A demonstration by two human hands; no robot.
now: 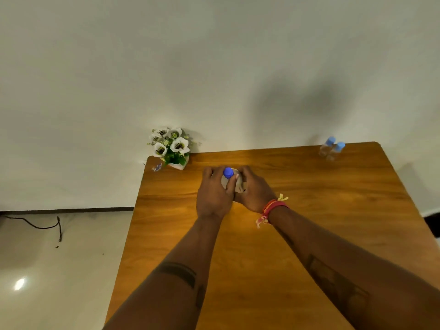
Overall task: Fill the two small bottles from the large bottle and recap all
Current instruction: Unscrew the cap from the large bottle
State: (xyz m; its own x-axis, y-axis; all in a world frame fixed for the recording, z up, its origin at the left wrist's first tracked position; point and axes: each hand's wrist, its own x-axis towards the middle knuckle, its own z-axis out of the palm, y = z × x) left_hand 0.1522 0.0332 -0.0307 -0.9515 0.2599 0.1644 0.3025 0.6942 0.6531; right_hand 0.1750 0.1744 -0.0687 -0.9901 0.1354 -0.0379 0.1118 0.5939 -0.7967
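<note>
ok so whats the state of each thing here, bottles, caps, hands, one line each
large bottle: upright on the table, blue cap on, gripped by both hands
left hand: closed around the large bottle
right hand: closed around the large bottle
two small bottles: upright side by side at the far right corner, light blue caps on, untouched
flower pot: upright at the far left corner
wooden table: bears all of these

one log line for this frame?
hands: left hand + right hand grip large clear bottle | blue cap: on | two small blue-capped bottles: far right, capped, untouched
</note>
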